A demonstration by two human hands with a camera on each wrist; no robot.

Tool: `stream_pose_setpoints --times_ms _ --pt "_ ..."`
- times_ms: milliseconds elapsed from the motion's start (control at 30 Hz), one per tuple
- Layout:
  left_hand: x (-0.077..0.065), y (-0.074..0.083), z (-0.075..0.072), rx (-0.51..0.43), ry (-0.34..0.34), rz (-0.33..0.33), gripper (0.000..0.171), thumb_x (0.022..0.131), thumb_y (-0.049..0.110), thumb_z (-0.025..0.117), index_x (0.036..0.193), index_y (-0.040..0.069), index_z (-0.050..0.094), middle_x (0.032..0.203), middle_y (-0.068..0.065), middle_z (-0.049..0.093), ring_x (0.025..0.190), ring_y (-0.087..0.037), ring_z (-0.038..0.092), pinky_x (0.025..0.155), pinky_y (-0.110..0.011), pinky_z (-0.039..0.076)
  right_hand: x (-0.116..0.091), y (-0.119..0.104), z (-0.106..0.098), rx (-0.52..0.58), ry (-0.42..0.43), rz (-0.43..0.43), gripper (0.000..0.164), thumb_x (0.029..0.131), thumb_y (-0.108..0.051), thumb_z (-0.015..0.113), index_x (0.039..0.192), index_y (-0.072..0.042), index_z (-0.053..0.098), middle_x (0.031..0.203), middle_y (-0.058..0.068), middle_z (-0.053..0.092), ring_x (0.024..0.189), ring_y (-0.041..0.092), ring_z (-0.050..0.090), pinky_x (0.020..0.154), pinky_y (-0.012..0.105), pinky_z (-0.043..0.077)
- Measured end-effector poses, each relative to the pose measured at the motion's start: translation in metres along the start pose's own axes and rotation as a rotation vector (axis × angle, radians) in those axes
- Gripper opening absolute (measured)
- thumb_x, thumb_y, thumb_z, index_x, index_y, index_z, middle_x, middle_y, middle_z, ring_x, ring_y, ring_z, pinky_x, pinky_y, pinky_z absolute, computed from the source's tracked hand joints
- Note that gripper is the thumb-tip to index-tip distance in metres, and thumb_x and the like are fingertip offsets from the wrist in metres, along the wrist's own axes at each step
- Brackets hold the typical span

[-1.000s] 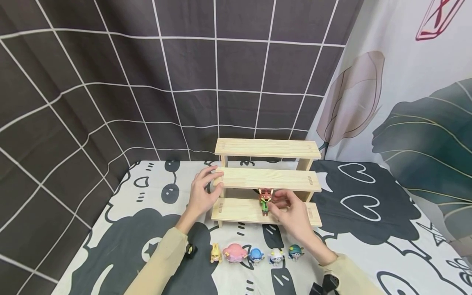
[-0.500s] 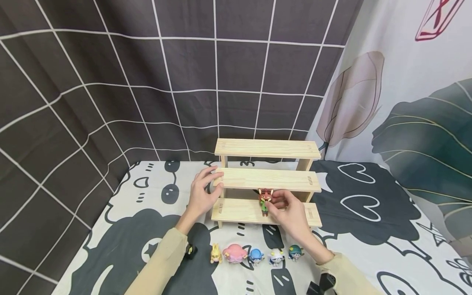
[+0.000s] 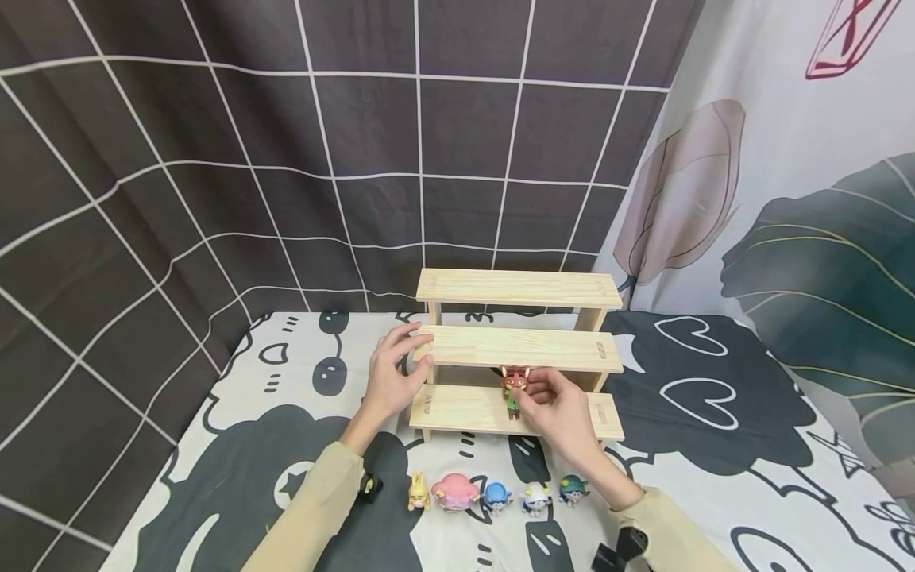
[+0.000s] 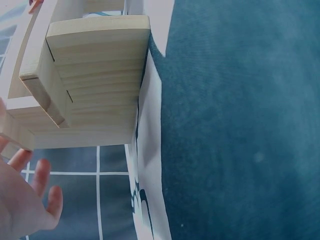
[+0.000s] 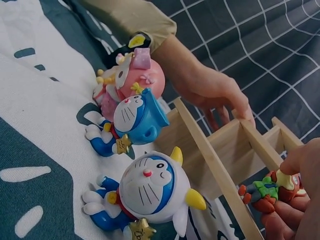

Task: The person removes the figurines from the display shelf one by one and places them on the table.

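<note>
A three-tier wooden display shelf (image 3: 515,345) stands on the patterned cloth. At the left end of its middle board, my left hand (image 3: 388,380) grips the corner, thumb at the front and fingers over the top; the left wrist view shows these fingers (image 4: 41,175) beside the wood. My right hand (image 3: 568,415) pinches a fox figurine (image 3: 515,378) in a green shirt between thumb and fingers. The figurine is upright over the lowest board, its feet close to the wood. In the right wrist view, the thumb covers part of the fox's head (image 5: 287,194).
In front of the shelf stands a row of figurines: a yellow rabbit (image 3: 418,492), a pink round one (image 3: 456,491), a blue one (image 3: 496,496), a white horned one (image 3: 535,498) and a green-capped one (image 3: 573,489). A dark gridded curtain (image 3: 372,206) hangs behind.
My right hand has shifted slightly left, and its thumb has moved across the fox figurine's chest. The fox's head has tipped a little. The left hand and shelf have stayed put.
</note>
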State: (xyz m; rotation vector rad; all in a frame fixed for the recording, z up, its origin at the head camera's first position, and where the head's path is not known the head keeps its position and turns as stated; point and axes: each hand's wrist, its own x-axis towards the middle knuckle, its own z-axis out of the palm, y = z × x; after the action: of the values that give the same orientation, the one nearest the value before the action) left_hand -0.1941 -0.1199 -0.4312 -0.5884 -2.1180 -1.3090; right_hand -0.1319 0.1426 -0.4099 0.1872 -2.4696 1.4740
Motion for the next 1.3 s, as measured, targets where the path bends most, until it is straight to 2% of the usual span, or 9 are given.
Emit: stream_pose_setpoints --times_ms 567,1033,1300 --pt "0.000 0.001 0.000 0.008 0.007 0.015 0.029 0.081 0.007 0.070 0.109 0.000 0.075 0.129 -0.018 0.062 0.114 -0.040 0.054 0.093 -0.057 0.041 -0.003 -0.002 -0.003 0.023 0.004 -0.023 0.021 0.082 0.000 0.078 0.098 0.001 0.065 0.084 0.005 0.065 0.076 0.017 0.062 0.068 0.022 0.053" --pt "0.001 0.000 0.001 0.006 0.005 0.016 0.030 0.082 0.007 0.070 0.110 0.001 0.075 0.130 -0.018 0.062 0.117 -0.040 0.054 0.094 -0.059 0.041 -0.010 -0.001 -0.014 -0.022 0.020 -0.014 0.021 0.080 -0.001 0.079 0.096 -0.001 0.065 0.083 0.005 0.066 0.076 0.017 0.063 0.068 0.022 0.051" --pt "0.000 -0.002 0.001 0.016 0.014 0.030 0.030 0.081 0.008 0.070 0.110 0.002 0.075 0.129 -0.017 0.062 0.113 -0.041 0.055 0.092 -0.058 0.041 -0.016 -0.001 -0.022 -0.003 0.029 -0.031 0.021 0.079 0.001 0.078 0.096 0.001 0.065 0.082 0.005 0.065 0.074 0.015 0.062 0.066 0.020 0.051"
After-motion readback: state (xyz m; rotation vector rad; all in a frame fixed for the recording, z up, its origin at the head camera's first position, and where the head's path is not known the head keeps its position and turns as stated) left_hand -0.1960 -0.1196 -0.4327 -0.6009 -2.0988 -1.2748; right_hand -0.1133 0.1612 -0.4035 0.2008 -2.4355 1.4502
